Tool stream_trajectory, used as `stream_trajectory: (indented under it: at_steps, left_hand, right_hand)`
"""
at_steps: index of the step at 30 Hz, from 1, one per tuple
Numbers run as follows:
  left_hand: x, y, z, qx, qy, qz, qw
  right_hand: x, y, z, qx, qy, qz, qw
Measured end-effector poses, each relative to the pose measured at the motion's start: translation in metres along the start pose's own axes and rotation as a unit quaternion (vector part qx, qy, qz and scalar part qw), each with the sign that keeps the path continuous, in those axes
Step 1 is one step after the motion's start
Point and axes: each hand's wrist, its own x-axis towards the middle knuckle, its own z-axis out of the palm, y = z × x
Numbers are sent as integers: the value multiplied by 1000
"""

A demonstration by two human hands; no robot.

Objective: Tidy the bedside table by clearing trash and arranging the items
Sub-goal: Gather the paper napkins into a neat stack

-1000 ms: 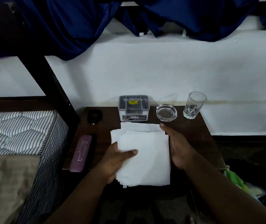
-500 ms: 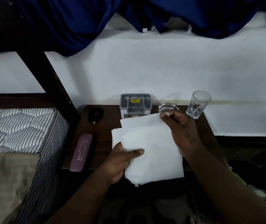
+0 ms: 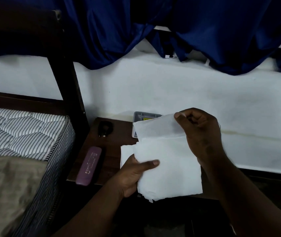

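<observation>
White paper (image 3: 168,161): in the head view, a loose stack of thin sheets held in both hands over the middle of the bench; whether its underside touches the bench cannot be told.
Left hand (image 3: 133,175): grips the stack's near left edge, thumb (image 3: 151,163) laid flat on top, the other fingers curled out of sight beneath.
Right hand (image 3: 202,134): pinches the far right corner of the top sheet between thumb and forefinger and holds it raised, so the sheet tilts up off the stack; the remaining fingers (image 3: 192,118) are curled in.
Top sheet: thin enough to let a little light through near the raised corner.
Bench (image 3: 114,139): dark wood, set against the wall beside the bed.
Box (image 3: 143,115): grey, at the back of the bench, mostly hidden behind the raised sheet.
Case (image 3: 88,165): purple, long and slim, lying along the bench's left edge.
Black item (image 3: 104,128): small, at the back left of the bench; too dark to identify.
Mattress (image 3: 20,132): striped, left of the bench, with a khaki cloth (image 3: 8,189) on it.
Curtain (image 3: 127,31): dark blue, hanging above the white wall (image 3: 153,93).
</observation>
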Motion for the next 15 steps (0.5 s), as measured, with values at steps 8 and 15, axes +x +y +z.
stream_trajectory:
  at_steps: [8, 15]
  left_hand:
    - [-6, 6, -3, 19, -5, 10, 1000]
    - [-6, 7, -12, 0, 23, 22, 999]
  right_hand:
    - [17, -41, -3, -108, 69, -77, 989]
    - [37, -88, -25, -104, 174, -112, 973]
